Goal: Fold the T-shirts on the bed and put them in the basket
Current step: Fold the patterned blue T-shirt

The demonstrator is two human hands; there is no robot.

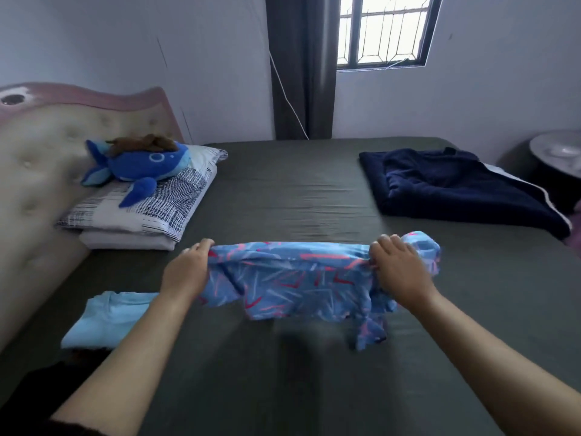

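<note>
Both hands hold a blue patterned T-shirt (pixel 292 278) stretched between them above the near middle of the bed (pixel 283 190). The left hand (pixel 185 272) grips the shirt's left end, its fingers (pixel 201 245) curled over the top edge. The right hand (pixel 399 269) grips the right end the same way, with a bunch of cloth sticking out just beyond its knuckles. The shirt, marked with pink and pale streaks, sags from the held edge, and its lower right corner hangs lowest, close to the dark grey sheet; whether it touches is hard to tell through the blur.

A light blue T-shirt (pixel 107 319) lies folded flat on the near left of the bed, partly behind the left forearm. A dark navy garment (pixel 456 187) lies spread on the far right. At the far left, by the padded headboard (pixel 47 158), a blue plush whale (pixel 138 165) rests on a stack of pillows (pixel 141 212). A curtain (pixel 301 67) hangs beside the window (pixel 383 29) on the far wall.
</note>
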